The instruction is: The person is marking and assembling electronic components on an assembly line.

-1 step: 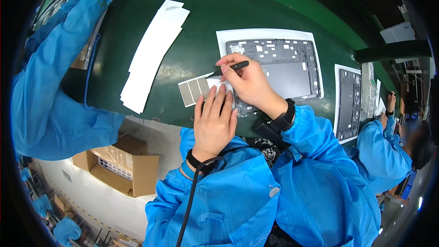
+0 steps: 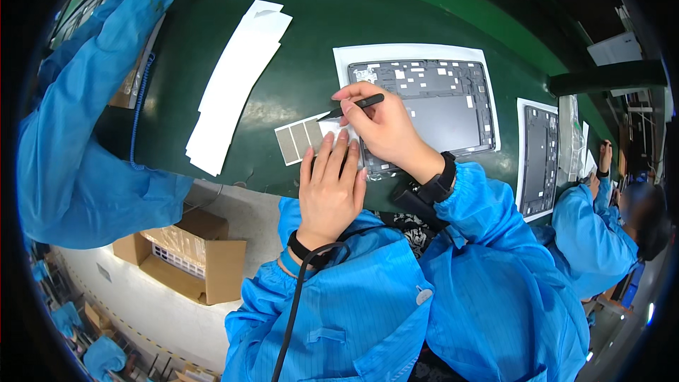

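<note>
My right hand (image 2: pixel 385 124) pinches a pair of black tweezers (image 2: pixel 370 101), their tip pointing left at the edge of a sticker sheet. That white-backed sheet (image 2: pixel 298 139) carries several grey-brown rectangular pieces, and its right part is bare white. Pressed flat on the sheet's near right part are the fingers of my left hand (image 2: pixel 331 187), stretched out. Just to the right, partly under my right hand and wrist, lies a dark grey tablet-like housing (image 2: pixel 444 122) dotted with small white pieces. It rests on a white sheet (image 2: pixel 410 52).
Long white paper strips (image 2: pixel 237 88) lie overlapped on the green table (image 2: pixel 300 35). A second dark housing (image 2: pixel 540 163) is farther right, before a blue-sleeved co-worker (image 2: pixel 598 230). Another person's blue sleeve (image 2: pixel 106 71) reaches in at left, above an open cardboard box (image 2: pixel 225 269) on the floor.
</note>
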Demonstrator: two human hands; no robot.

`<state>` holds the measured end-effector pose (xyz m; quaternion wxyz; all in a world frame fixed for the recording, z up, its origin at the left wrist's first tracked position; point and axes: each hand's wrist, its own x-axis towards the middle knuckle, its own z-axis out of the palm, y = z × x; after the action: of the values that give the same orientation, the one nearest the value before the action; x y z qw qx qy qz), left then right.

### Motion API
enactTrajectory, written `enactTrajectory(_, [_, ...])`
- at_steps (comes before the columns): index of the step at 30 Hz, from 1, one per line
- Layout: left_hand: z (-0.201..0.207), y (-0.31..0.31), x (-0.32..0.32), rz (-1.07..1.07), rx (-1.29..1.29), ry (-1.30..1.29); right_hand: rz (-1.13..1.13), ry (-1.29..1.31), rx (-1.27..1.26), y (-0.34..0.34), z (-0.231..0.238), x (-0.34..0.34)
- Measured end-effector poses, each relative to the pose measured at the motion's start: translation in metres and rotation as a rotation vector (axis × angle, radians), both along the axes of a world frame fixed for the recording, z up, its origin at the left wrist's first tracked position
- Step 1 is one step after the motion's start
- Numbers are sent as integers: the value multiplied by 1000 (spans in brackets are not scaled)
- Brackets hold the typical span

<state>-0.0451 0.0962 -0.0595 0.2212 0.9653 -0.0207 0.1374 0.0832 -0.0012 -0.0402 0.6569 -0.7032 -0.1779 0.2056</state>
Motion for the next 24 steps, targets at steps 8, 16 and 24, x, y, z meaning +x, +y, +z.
enactTrajectory(8, [4,2,4,-12,3,26,-299,-109,298,-70,44,22])
enactTrajectory(16, [43,-60,36,-125,-121,-112,-674,-225,-236,-256,27,22])
enactTrajectory(24, [35,-157,82,-451,-113,-16,-599,-244,-172,-255,15,19])
